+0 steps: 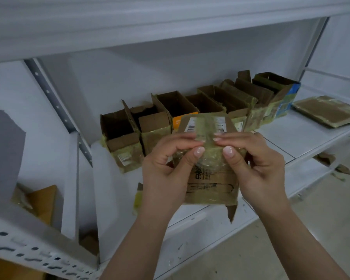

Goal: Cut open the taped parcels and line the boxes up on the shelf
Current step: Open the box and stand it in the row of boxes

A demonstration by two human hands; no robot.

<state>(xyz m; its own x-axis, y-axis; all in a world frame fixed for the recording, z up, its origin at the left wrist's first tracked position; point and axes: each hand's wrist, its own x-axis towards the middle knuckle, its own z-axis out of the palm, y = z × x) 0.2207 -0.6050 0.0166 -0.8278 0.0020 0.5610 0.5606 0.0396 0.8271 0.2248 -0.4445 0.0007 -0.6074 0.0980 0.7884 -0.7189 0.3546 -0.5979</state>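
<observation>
Head view showed both hands raised in front of a white metal shelf, holding one taped cardboard parcel between them above the shelf's front edge. Much of the parcel was covered: the left hand hid its left side and the right hand its right side, and the yellowish tape over its top blurred the white barcode label beneath, so the print could not be read. The black lettering on the parcel's near face was likewise too smeared to make out. Both hands were clenched on the parcel, thumbs pressed on the near face just below the top and curled fingers pinching the taped upper edge; the two sets of fingertips nearly met at the middle. Behind the parcel, a row of opened boxes stood touching one another along the shelf, flaps up; the parcel hid the fronts of the middle ones. A flat taped cardboard piece lay at the far right of the shelf, cut off by the frame edge. Lower left, a brown carton on a lower level was partly concealed by the perforated shelf upright.
</observation>
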